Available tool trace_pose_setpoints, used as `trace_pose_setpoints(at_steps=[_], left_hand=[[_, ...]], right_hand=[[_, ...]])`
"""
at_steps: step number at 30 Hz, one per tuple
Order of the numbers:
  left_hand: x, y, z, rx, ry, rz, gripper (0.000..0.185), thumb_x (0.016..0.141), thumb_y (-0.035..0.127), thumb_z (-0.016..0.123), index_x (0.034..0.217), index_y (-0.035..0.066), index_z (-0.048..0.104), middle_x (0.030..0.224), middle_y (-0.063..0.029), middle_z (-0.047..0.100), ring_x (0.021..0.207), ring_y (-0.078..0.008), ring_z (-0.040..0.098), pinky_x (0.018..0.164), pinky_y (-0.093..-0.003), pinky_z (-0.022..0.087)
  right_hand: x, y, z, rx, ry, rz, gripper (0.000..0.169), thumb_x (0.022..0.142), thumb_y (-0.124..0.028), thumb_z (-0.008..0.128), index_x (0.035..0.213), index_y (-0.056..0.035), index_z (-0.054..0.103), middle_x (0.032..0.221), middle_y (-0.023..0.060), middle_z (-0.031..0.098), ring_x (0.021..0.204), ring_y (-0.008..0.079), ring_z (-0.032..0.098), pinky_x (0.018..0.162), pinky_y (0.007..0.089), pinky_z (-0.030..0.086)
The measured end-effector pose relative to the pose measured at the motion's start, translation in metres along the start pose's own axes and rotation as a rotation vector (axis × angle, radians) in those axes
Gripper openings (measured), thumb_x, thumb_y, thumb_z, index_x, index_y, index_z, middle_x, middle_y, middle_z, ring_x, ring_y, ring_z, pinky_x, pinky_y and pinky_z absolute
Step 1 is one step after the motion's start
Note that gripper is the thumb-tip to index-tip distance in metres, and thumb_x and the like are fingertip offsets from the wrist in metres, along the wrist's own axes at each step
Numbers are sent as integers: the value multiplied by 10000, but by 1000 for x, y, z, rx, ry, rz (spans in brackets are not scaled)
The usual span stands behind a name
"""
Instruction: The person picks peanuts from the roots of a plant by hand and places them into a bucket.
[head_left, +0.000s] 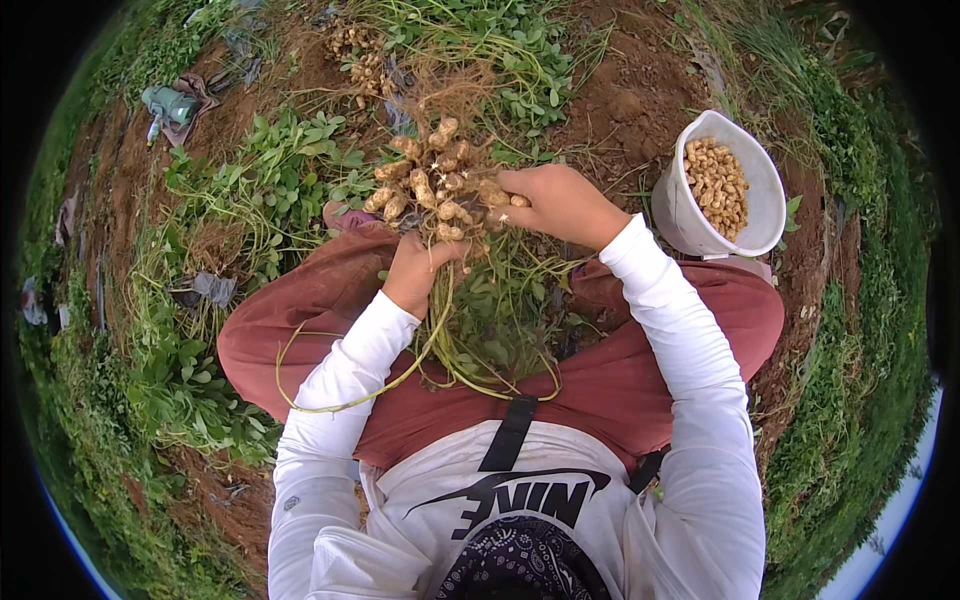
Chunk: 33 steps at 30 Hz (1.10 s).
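My left hand (417, 271) grips the stems of an uprooted peanut plant just below its cluster of pods (422, 187). The long yellow-green stems (448, 330) hang from that hand and loop over my lap. At the right side of the cluster, my right hand (559, 204) has its thumb and fingers closed around a peanut pod (493, 193). Thin brown roots (450, 90) stick out on the far side of the pods. A white bucket (679, 214) with many picked peanuts (715, 187) in it stands to my right, tilted towards me.
More unearthed peanut pods (369, 71) lie on the soil ahead. Pulled plants with leaves (262, 169) are heaped to my left, near a scrap of dark plastic film (214, 287). A green jug (171, 105) rests on cloth at the far left. My crossed legs (300, 315) flank the plant.
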<state>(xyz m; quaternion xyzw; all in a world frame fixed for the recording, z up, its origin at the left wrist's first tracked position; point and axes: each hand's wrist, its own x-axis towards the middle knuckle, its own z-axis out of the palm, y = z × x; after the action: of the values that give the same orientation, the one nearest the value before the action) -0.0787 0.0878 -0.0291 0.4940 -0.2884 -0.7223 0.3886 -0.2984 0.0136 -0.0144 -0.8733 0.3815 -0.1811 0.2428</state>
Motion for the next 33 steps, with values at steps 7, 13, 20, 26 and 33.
trace_pose_setpoints(at_steps=[7,13,20,26,33], left_hand=[[-2,6,-2,47,-39,31,319,788,70,649,1095,13,582,904,-38,646,692,-118,583,524,-254,447],[5,13,-3,9,56,172,286,776,11,669,1053,-45,624,965,-68,673,801,-141,627,709,-289,496],[32,20,-68,-92,389,98,147,793,89,678,852,-32,620,721,-55,596,597,-180,568,518,-316,495],[6,48,-70,-143,431,181,145,802,93,673,859,-29,620,714,-74,598,517,-186,550,490,-319,497],[-13,69,-49,-52,256,226,170,802,121,738,863,28,610,648,-15,565,480,-124,527,450,-276,443]], right_hand=[[2,-20,-9,1180,-3,474,205,964,-254,542,873,-71,545,649,-27,461,524,71,419,488,242,349],[-5,-35,-38,1349,-66,593,196,978,-236,510,868,-75,531,625,-45,411,477,52,360,411,211,263],[-56,-64,-124,1232,356,150,295,987,-283,517,1095,-10,548,712,-9,454,516,46,379,450,194,279],[-126,78,-169,-120,666,789,328,899,-350,615,968,-34,676,661,53,609,627,173,586,586,308,439],[-172,176,-173,-767,274,1158,555,792,-518,665,1193,-134,644,1175,156,634,1030,366,624,859,467,504]])
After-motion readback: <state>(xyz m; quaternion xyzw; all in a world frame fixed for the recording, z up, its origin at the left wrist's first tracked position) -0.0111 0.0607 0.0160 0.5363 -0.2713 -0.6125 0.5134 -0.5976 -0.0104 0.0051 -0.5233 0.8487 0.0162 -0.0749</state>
